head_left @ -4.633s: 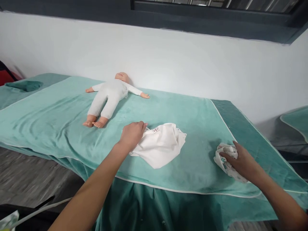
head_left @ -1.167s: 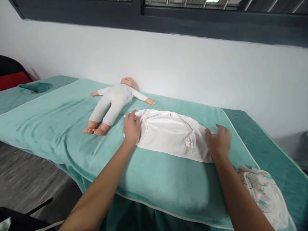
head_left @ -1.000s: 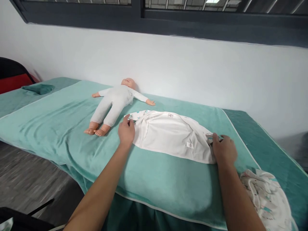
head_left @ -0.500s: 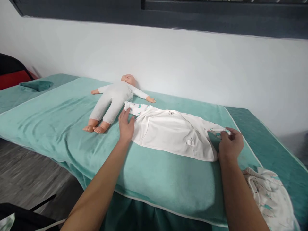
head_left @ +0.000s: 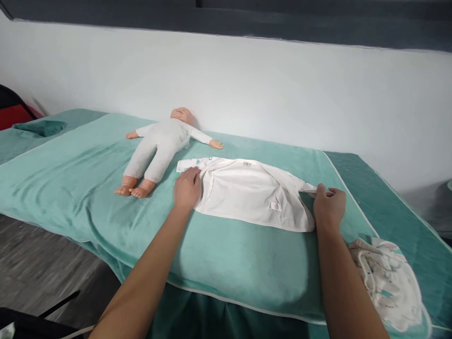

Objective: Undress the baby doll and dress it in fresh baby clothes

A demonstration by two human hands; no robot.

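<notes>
A small white baby top point(head_left: 243, 193) lies spread on the green bed cover, its plain side up, with printed sleeves reaching out to both sides. My left hand point(head_left: 187, 188) rests on the lower edge of the left-side sleeve point(head_left: 187, 164), fingers apart from the thumb and partly bent. The right-side sleeve point(head_left: 308, 188) is pinched near its cuff between the thumb and fingers of my right hand point(head_left: 330, 205). Beyond my left hand, a baby doll point(head_left: 164, 139) in a white body lies on its back, arms out.
A crumpled printed white cloth point(head_left: 391, 287) lies at the right front of the bed point(head_left: 247, 268). The white wall point(head_left: 264, 94) borders the bed's far side. A red and black object point(head_left: 14, 113) shows at the left edge, and dark flooring point(head_left: 45, 254) at left front.
My left hand has slid from the cuff inward along the sleeve, which now lies flatter. The right hand's sleeve end looks narrower and more gathered. The view has shifted slightly.
</notes>
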